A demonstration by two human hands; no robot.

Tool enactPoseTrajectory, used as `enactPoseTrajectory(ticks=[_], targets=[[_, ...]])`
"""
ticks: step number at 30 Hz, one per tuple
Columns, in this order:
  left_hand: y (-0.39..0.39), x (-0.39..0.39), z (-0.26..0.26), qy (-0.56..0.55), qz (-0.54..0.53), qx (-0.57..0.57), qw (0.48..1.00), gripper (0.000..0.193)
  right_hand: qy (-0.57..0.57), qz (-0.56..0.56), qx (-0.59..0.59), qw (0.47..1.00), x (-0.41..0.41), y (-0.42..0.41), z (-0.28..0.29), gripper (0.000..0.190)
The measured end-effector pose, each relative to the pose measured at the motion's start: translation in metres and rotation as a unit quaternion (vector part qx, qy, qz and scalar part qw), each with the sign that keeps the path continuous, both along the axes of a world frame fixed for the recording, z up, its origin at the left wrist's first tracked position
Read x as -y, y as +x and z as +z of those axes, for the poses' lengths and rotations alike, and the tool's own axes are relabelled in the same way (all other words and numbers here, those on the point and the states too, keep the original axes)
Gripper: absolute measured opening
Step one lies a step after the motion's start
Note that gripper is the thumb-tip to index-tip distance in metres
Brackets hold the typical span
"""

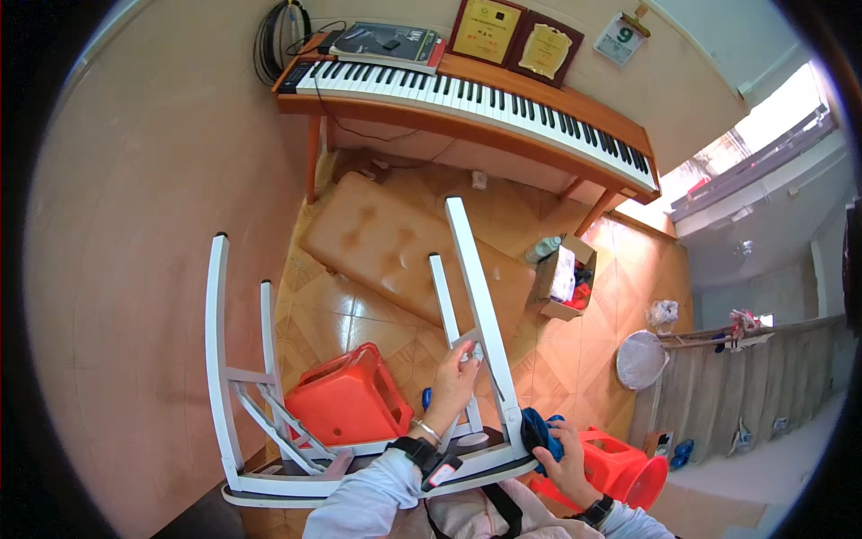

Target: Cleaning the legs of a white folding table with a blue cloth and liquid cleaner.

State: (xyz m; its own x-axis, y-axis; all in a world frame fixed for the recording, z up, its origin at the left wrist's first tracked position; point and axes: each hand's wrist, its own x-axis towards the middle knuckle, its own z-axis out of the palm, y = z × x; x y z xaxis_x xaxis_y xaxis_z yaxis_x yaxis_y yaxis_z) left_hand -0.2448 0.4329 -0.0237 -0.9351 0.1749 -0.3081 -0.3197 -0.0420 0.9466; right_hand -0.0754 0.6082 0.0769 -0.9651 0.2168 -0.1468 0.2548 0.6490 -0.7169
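Note:
A small folding table with white metal legs [477, 283] lies upside down before me, its legs pointing up and its dark underside partly seen. My left hand [454, 381] reaches between the legs on the right side, fingers curled at the short crossbar [465, 338] that joins them. In my right hand [569, 461] is a bunched blue cloth [541, 438], pressed to the table's right corner beside the foot of a leg. The folding brace [269, 418] on the left side stands free of both hands.
A red plastic stool [347, 397] lies behind the table, and another red stool [616, 465] is at my right. Beyond are a tan padded bench [404, 242], a cardboard box [549, 290] of odds and ends, and a digital piano [471, 101]. A wall [161, 269] rises at left.

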Motion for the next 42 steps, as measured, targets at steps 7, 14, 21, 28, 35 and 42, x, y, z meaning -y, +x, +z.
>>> enactPoseTrajectory(ticks=[7,14,21,28,35,42], targets=[[0.002,-0.025,0.003,0.073,0.039,0.074,0.994,0.038,-0.002,-0.005,-0.029,1.0,0.003,-0.007,-0.004,0.035],[0.002,-0.019,-0.001,0.062,0.046,0.115,0.99,0.026,-0.038,-0.029,-0.04,0.998,0.011,-0.009,-0.005,0.028],[0.002,-0.024,0.002,0.079,0.073,0.12,0.987,0.024,-0.015,-0.026,-0.056,0.998,0.008,-0.011,-0.006,0.026],[-0.004,-0.018,0.009,0.044,0.048,0.113,0.992,0.021,-0.028,-0.047,-0.081,0.995,0.008,-0.006,-0.017,0.025],[-0.004,0.002,0.039,-0.151,-0.072,0.058,0.984,0.023,-0.012,-0.036,-0.09,0.995,0.005,-0.009,-0.013,0.025],[0.011,0.002,0.069,-0.225,-0.267,0.096,0.932,0.036,0.009,-0.041,-0.11,0.993,0.004,-0.013,-0.005,0.023]])
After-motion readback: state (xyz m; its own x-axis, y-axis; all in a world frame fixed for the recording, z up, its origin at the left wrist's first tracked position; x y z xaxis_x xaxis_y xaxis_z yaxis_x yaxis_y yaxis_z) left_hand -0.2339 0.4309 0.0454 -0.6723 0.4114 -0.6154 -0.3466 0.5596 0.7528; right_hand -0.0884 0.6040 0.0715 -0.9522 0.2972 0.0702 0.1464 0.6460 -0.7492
